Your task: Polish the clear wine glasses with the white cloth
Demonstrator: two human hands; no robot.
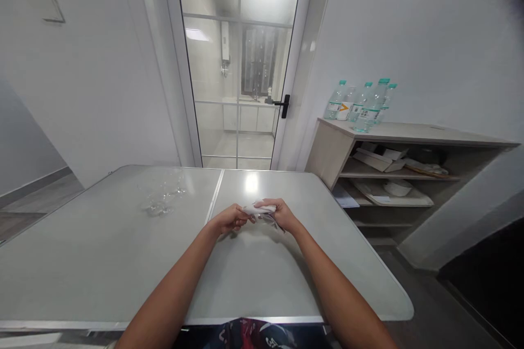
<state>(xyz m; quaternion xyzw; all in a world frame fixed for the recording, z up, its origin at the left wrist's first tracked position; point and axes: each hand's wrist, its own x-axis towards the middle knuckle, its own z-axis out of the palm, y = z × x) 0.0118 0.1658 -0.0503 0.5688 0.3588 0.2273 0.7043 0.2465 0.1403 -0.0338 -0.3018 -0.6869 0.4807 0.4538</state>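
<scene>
Head view: elongated white bundle (259,210)

The left hand (232,219), right hand (282,212), left forearm (178,283) and right forearm (329,275) are bare, while the garment (256,334), partly visible at the lower edge of view, is dark fabric printed with a central red patch (248,331) and pale, irregular markings (273,341) alongside.

No words or numbers can be read; the bottle labels (369,114) are too small, one white label (342,115) bearing an orange chevron (345,109).
</scene>
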